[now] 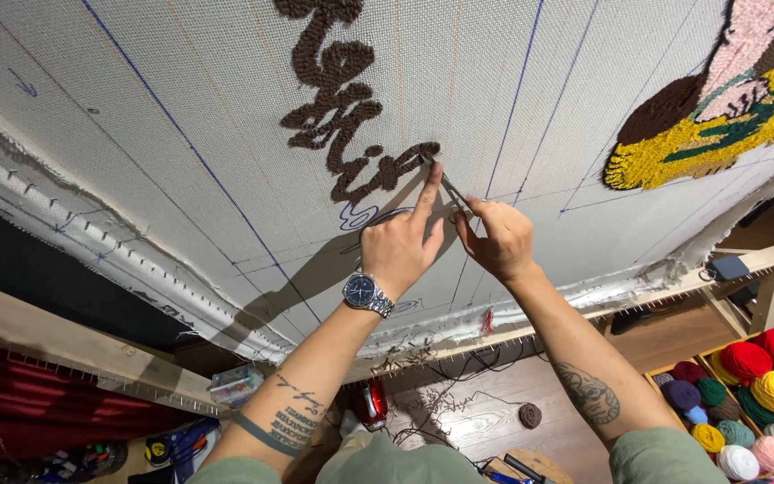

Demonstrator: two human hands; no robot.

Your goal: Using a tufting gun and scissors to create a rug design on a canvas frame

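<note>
Brown tufted lettering: raised brown yarn script on the stretched white backing cloth, running down to just above both hands, its lowest stroke right at the left fingertip.
Scissors: small, thin, metal, tips against the end of that lowest stroke; whether blades are parted, cannot tell.
Right hand: fingers curled tight around the scissor handles, pinched close, nothing else held.
Left hand: index finger stretched straight and pressing the cloth beside the pile, other fingers loosely folded, gripping nothing; wristwatch on the wrist.
Doing it well: likely best with blades flat to the pile, tiny snips, left finger pinning the cloth taut, tips kept clear of the backing weave.
Blue grid lines: drawn across the cloth, crossing near the hands.
Yellow and brown tufted patch: well apart, upper right.
Wooden frame: below the cloth edge.
Yarn balls: red, yellow, green, pink, boxed at lower right.
Floor: wood, yarn scraps scattered.
</note>
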